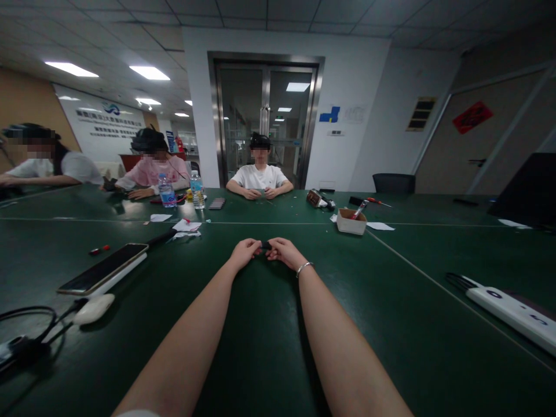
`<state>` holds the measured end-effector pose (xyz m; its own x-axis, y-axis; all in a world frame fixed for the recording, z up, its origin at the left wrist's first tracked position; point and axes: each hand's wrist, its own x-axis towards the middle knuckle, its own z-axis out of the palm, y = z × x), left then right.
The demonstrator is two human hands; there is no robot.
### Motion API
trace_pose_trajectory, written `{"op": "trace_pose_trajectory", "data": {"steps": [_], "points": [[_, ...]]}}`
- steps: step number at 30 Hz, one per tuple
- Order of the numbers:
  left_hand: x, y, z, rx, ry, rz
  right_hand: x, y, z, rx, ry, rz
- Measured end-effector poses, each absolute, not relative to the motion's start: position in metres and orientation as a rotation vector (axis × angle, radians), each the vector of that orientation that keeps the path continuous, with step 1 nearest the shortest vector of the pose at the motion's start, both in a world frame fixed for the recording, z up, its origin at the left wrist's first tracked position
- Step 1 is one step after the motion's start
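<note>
Both my arms reach forward over the green table (264,313). Between my two hands is a small black object (265,245), too small and dark for me to name. My left hand (245,253) pinches its left end with closed fingers. The right end is gripped by my right hand (284,252), whose fingers are curled; a silver bracelet (304,268) circles that wrist. The hands are close together, at or just above the tabletop. My fingers cover part of the object.
To the left lie a phone (106,269) on a white block, a white case (94,308) and cables. Bottles (167,191) and papers (186,225) stand or lie farther off. A small box (351,222) and a white power strip (512,315) are right. Several people sit around the table.
</note>
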<state>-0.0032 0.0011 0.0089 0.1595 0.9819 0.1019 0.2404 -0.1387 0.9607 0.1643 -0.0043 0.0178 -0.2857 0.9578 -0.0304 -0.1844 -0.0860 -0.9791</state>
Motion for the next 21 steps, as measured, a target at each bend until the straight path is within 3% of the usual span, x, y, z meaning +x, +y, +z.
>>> {"op": "trace_pose_trajectory", "data": {"steps": [21], "points": [[-0.0019, 0.0014, 0.0087, 1.585, 1.206, 1.066, 0.1629, -0.0073, 0.0218, -0.984, -1.231, 1.539]]}}
